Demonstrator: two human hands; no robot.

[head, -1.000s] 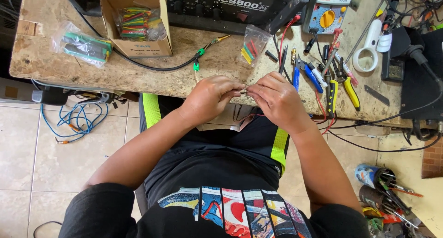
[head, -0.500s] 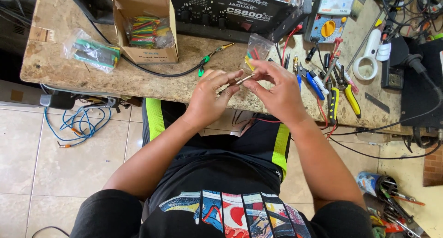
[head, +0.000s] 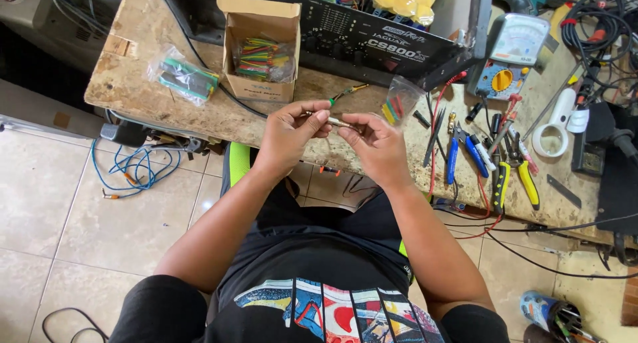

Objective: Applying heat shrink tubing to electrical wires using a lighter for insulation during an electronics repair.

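My left hand [head: 289, 133] and my right hand [head: 375, 147] meet above the front edge of a worn wooden workbench [head: 166, 107]. Between their fingertips they pinch a thin metal plug or pin [head: 332, 121] at the end of a black cable [head: 219, 84] that runs back across the bench. Both hands have fingers closed on it. A small clear bag of coloured tubing pieces [head: 397, 105] lies just beyond my right hand.
An open cardboard box of coloured tubing [head: 260, 50], a second clear bag [head: 183, 79], a black amplifier chassis [head: 372, 40], an analogue multimeter [head: 510, 57], pliers and cutters [head: 505, 170], a magnifier [head: 551, 133] and tangled cables [head: 133, 170] over the tiled floor.
Both hands rose from below the bench edge up over the benchtop, still holding the plug end of the cable. The camera view shifted and tilted slightly.
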